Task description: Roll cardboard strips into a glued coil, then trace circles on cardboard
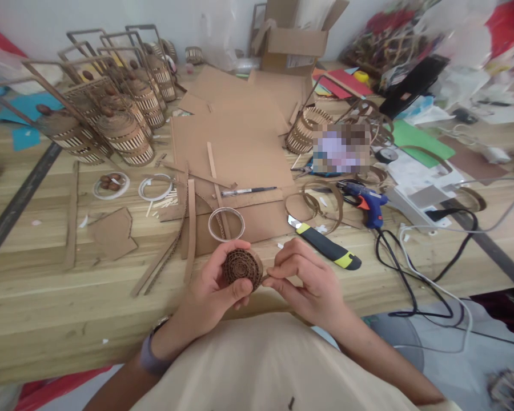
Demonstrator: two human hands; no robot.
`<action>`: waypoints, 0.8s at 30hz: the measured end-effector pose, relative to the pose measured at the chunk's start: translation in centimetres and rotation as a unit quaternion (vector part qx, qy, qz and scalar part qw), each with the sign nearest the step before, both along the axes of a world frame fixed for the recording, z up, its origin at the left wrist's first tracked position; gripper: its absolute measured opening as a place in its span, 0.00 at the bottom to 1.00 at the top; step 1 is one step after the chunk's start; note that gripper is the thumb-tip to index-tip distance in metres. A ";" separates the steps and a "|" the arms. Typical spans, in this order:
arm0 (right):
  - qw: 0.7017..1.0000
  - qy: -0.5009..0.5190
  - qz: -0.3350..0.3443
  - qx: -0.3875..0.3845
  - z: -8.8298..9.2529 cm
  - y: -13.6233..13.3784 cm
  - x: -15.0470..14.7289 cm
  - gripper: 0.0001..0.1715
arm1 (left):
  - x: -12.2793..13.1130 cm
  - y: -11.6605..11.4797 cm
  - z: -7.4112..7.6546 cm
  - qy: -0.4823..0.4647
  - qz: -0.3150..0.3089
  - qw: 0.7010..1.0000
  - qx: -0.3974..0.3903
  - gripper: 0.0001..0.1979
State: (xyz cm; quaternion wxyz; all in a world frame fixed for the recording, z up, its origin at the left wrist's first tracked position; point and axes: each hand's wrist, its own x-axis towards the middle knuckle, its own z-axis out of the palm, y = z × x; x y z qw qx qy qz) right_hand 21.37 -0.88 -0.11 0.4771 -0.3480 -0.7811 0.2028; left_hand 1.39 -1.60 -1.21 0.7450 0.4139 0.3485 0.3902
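Cardboard coil [239, 265] is gripped btwn thumb & fingers of L hand [211, 291], nr front edge of table [47, 308]; its loose end is pinched by thumb & fingertips of R hand [310, 282]. Knife [328, 246] is seen just past R hand, w/ glue gun [372, 206] closer to right edge.

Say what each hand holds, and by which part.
Left hand: coil, around its side. Right hand: strip, pinched just beside the coil.
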 end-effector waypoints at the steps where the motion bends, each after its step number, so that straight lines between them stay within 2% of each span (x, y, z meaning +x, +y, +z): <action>1: 1.000 -0.001 0.001 -0.001 0.0 0.0 0.0 0.06 | 0.0 0.0 0.0 0.006 -0.002 1.000 0.003 0.23; 6: 0.999 0.000 0.025 -0.026 0.3 0.3 0.0 0.07 | -0.3 0.0 0.4 0.044 -0.026 0.999 0.018 0.23; 13: 0.986 -0.012 0.005 -0.169 1.1 0.9 0.3 0.20 | -1.0 0.2 0.9 0.149 -0.045 0.985 0.068 0.22; 16: 0.975 -0.008 0.015 -0.220 1.2 1.2 0.5 0.21 | -1.2 0.4 0.9 0.147 -0.078 0.984 0.059 0.22; 18: 0.974 0.005 0.045 -0.223 1.1 1.4 0.5 0.20 | -1.2 0.5 0.7 0.118 -0.089 0.988 0.045 0.25; 22: 0.980 0.007 0.112 -0.167 0.7 1.7 0.2 0.17 | -0.9 0.9 0.3 0.056 -0.053 0.997 0.007 0.40; 24: 0.983 0.003 0.121 -0.141 0.5 1.7 0.0 0.16 | -0.9 1.0 0.2 0.046 -0.045 0.998 -0.012 0.41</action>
